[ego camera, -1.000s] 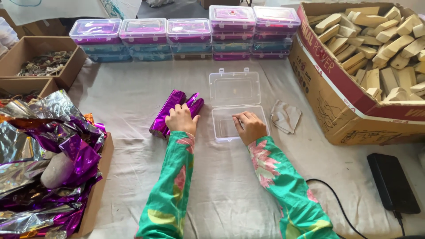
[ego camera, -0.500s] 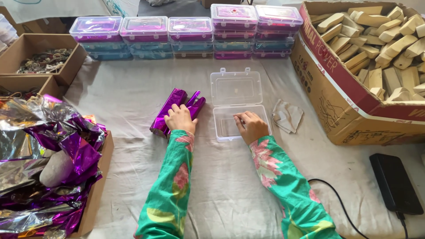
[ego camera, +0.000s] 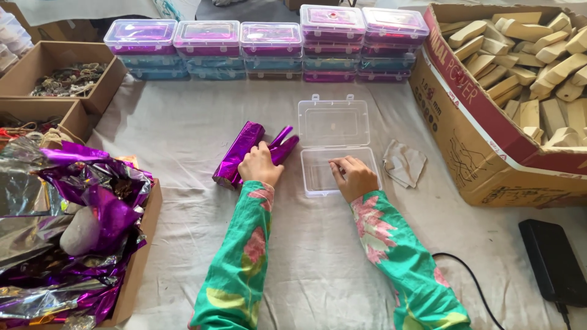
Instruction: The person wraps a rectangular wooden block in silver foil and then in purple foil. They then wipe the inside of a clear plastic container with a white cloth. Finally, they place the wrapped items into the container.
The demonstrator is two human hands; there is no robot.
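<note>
1 view only, from a camera on the person's head, looking steeply down and forward over a cloth-covered table point(ego camera: 183, 128). It sits close: both sleeved forearms enter from the bottom edge, and the left hand point(ego camera: 260, 166) and right hand point(ego camera: 354, 177) lie near frame centre. The far edge reaches a row of stacked plastic boxes point(ego camera: 269, 49). A cardboard carton of wooden blocks point(ego camera: 483, 140) is cut off at right, a box of foil sheets point(ego camera: 137, 269) at left

We note stacked lidded plastic boxes point(ego camera: 269, 52) along the table's far edge, a carton of wooden blocks point(ego camera: 526, 67) at its right edge, and a crumpled cloth point(ego camera: 403, 164) between.
</note>
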